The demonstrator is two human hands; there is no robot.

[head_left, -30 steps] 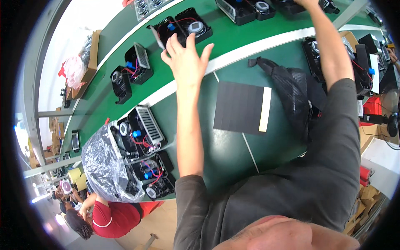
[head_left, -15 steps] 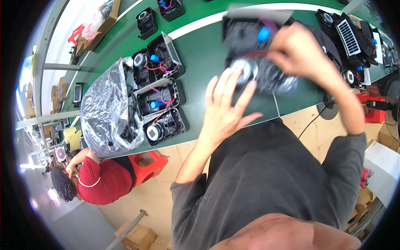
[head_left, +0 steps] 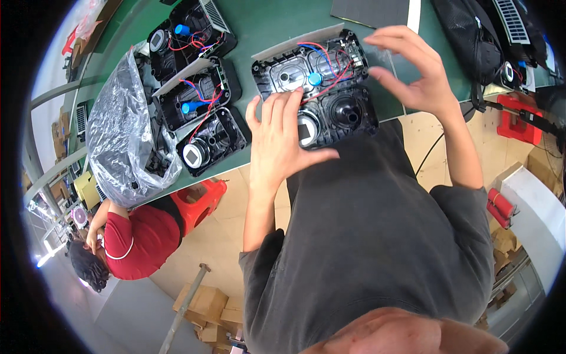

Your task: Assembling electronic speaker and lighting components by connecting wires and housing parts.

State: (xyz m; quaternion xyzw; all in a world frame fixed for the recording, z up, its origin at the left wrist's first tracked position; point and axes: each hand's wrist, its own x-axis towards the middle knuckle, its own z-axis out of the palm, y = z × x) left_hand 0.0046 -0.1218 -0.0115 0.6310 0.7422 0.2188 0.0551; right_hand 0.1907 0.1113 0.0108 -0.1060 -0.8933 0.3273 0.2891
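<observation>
In front of me on the bench lies an opened black plastic housing (head_left: 277,69) in two halves, joined by red and blue wires (head_left: 328,88). A blue cylinder (head_left: 315,79) sits in the far half. The near half holds a round white-rimmed part with a dark square (head_left: 305,131) and a black round fitting (head_left: 346,112). My left hand (head_left: 278,133) rests on the housing's left side, fingers stretched out and thumb apart, partly hiding both halves. Off the right edge, my right hand (head_left: 415,74) hovers with thumb and fingers spread, nothing between them.
Several similar opened housings (head_left: 197,97) stand at left, beside a clear plastic bag (head_left: 121,135) of dark parts. A black bag (head_left: 466,41) and a panelled unit (head_left: 512,23) are at right. Another person in red (head_left: 141,245) sits at lower left by a red stool (head_left: 203,203).
My right hand, closed and blurred over the housing's wires before, has moved off to its right and opened. The housing, blurred earlier, now shows sharply. The whole view has shifted.
</observation>
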